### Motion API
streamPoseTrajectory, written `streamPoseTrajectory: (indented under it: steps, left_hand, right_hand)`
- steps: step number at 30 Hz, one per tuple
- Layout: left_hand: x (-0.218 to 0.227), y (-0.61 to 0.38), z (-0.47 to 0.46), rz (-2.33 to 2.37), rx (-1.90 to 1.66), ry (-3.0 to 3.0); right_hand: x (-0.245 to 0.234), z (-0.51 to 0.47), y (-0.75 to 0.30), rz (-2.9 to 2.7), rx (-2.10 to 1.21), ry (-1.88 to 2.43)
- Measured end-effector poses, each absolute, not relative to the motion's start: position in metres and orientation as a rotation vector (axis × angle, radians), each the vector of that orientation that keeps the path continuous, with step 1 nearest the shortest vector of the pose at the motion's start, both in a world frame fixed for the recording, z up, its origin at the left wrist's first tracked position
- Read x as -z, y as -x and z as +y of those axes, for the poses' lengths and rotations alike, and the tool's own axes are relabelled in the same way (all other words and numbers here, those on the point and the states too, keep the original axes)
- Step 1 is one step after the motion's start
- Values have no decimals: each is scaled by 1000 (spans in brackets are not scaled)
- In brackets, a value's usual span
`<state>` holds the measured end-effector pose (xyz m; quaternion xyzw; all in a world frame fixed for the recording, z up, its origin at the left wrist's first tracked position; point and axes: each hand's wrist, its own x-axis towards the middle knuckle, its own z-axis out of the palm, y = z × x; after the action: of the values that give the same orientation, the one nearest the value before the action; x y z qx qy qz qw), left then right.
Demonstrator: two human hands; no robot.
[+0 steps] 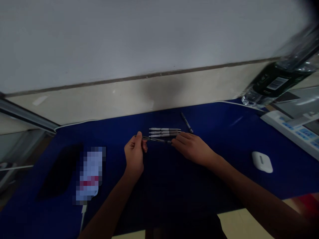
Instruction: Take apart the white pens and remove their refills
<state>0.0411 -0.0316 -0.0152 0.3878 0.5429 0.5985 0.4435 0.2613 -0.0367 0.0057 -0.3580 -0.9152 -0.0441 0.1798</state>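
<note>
Pens (164, 132) — 3 lined up on the blue desk mat (224, 139), a dark pen (186, 122) apart; left hand (134, 156) pinches a 4th pen (156, 139), right hand (193, 149) at its tip, grip unclear.

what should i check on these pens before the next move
1. Left hand holding the dark pen: ok, the pen is pinched in its fingers.
2. Right hand gripping that pen too: cannot tell, its fingers are at the pen's far end.
3. Three white pens lying side by side on the blue mat: ok, they lie parallel.
4. Held pen clear of the three white pens: cannot tell, it lies very close below them.
5. Loose black pen apart from the others: ok, it lies at an angle beyond the right hand.
</note>
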Motion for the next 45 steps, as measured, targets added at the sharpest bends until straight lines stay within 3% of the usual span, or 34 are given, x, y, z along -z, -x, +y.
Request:
streamPoseTrajectory:
  steps: [8, 16, 24, 31, 38, 45]
  left_hand:
    - [14, -40, -32, 1337, -1433, -1009]
    - [15, -39, -32, 1334, -1412, -1049]
    - [17, -38, -31, 1354, -1407, -1045]
    - [16, -38, -32, 1364, -1401, -1062]
    - [16, -38, -31, 1373, -1386, -1056]
    - [13, -38, -33, 1370, -1376, -1057]
  right_hand:
    - [-9, -31, -273, -2492, 260, 1166]
    - [-15, -11, -313, -2089, 481, 1865]
    - [-17, -2, -326, -2196, 75, 2300]
    - [-21, -5, -326, -2303, -154, 2315]
    - [-18, -4, -327, -2178, -38, 2313]
    - [-6, 1, -327, -2113, -47, 1997]
